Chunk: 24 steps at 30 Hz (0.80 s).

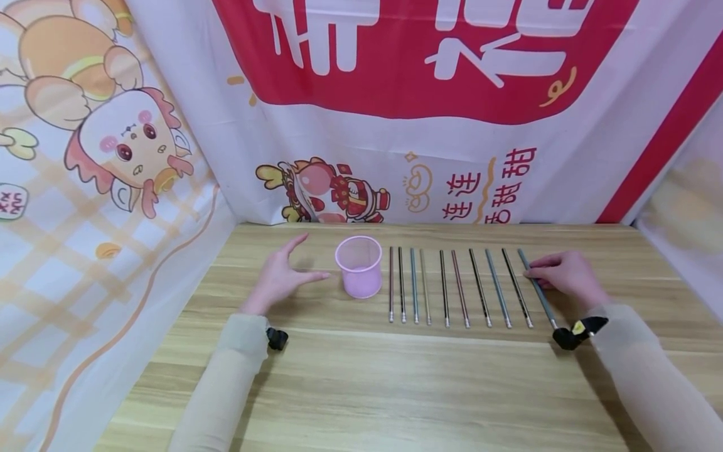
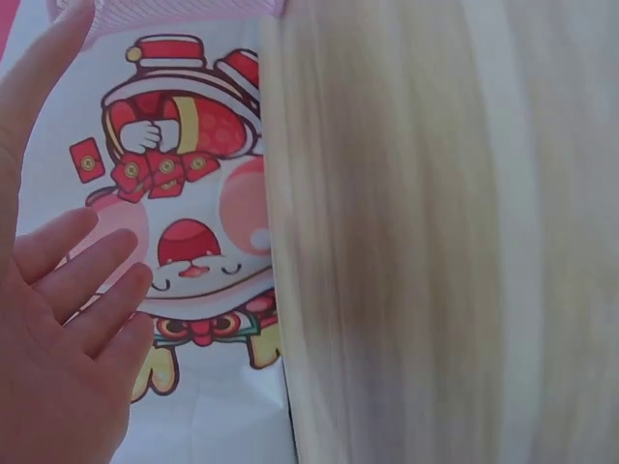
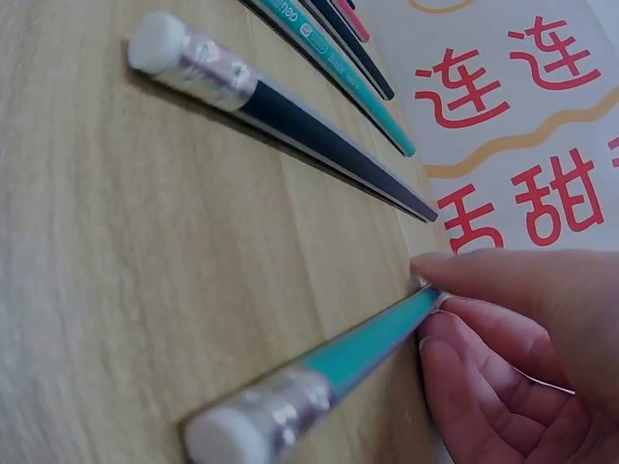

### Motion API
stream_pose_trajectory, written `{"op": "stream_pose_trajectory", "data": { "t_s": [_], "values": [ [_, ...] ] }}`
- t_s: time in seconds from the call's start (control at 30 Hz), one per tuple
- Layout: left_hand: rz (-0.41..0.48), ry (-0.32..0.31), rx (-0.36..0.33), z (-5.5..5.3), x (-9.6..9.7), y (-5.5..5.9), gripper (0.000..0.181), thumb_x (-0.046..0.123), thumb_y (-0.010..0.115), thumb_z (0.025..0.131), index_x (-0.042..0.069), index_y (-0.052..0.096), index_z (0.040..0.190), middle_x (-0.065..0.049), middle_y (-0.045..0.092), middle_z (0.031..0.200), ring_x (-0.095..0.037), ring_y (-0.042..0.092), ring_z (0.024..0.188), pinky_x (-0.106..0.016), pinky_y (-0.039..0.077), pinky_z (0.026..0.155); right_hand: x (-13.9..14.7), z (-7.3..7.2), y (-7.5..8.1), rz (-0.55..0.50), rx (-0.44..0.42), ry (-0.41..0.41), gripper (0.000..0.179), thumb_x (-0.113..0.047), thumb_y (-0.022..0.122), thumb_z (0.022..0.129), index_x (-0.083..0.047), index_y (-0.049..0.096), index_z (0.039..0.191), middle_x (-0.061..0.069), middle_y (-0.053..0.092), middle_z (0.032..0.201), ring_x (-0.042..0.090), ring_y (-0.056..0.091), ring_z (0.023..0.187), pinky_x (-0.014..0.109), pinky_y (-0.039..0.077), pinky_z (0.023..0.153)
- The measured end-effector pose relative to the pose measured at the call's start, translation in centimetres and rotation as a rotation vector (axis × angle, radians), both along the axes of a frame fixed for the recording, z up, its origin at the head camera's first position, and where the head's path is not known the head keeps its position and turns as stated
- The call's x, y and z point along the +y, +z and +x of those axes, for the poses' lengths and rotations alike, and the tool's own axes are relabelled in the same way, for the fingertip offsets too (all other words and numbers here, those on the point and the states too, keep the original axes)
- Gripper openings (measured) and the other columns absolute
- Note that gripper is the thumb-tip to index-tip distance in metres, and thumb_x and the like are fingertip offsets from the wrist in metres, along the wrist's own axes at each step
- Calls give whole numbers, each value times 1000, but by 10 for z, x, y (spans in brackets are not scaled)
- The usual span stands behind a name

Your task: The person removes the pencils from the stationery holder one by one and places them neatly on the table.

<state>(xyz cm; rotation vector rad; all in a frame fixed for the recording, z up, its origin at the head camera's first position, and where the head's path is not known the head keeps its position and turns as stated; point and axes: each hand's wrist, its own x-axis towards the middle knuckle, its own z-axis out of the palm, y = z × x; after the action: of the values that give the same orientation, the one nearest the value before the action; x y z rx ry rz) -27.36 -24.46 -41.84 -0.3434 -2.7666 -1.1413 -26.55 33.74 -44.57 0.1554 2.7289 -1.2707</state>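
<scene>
My right hand (image 1: 567, 274) pinches the teal pencil (image 1: 536, 287) at the right end of a row of pencils. In the right wrist view, thumb and fingers close on that teal pencil (image 3: 372, 343), its white eraser end toward the camera. A dark pencil (image 3: 319, 140) lies beside it, apart from the hand. To the left of a pink mesh cup (image 1: 363, 282), my left hand (image 1: 282, 276) is held with thumb and fingers spread, not touching it. In the left wrist view, the left hand (image 2: 68, 319) has nothing in it, and the cup's rim (image 2: 184, 12) shows at the top.
Several pencils, among them a dark red one (image 1: 391, 282) and a natural-coloured one (image 1: 425, 285), lie side by side between cup and right hand, erasers toward me. Behind the wooden table (image 1: 361, 389) hangs a printed cloth (image 1: 407, 163); another (image 1: 113, 251) covers the left side.
</scene>
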Motion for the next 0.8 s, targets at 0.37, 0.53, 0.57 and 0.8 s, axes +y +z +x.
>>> {"op": "stream_pose_trajectory", "data": {
  "t_s": [0.37, 0.53, 0.57, 0.8],
  "values": [
    [-412, -18, 138, -6, -22, 4, 131, 64, 90, 64, 10, 22, 162, -18, 20, 165, -42, 22, 149, -64, 17, 119, 32, 8, 31, 314, 308, 54, 90, -60, 64, 94, 5, 40, 151, 36, 49, 139, 53, 48, 122, 67, 45, 95],
    [-570, 25, 101, -6, -29, 5, 126, 85, 61, 76, 10, 12, 164, -19, 10, 167, -39, 11, 152, -61, 4, 121, 60, 13, 27, 614, 342, 147, 109, -67, 65, 88, -5, 14, 162, 37, 9, 160, 56, 1, 146, 76, 2, 113],
    [-590, 33, 85, -5, -31, 4, 123, 87, 55, 79, 10, 11, 164, -19, 9, 168, -40, 9, 152, -61, 2, 121, 64, 15, 23, 643, 333, 155, 109, -68, 63, 88, -7, 11, 163, 35, 2, 162, 53, -8, 147, 74, -4, 113],
    [-653, 49, 3, -2, -35, 0, 113, 87, 41, 85, 13, 8, 164, -17, -3, 168, -44, 4, 151, -61, -5, 120, 75, 25, 7, 686, 281, 147, 105, -72, 54, 91, -13, 7, 164, 29, -11, 163, 47, -28, 143, 75, -13, 110]
  ]
}}
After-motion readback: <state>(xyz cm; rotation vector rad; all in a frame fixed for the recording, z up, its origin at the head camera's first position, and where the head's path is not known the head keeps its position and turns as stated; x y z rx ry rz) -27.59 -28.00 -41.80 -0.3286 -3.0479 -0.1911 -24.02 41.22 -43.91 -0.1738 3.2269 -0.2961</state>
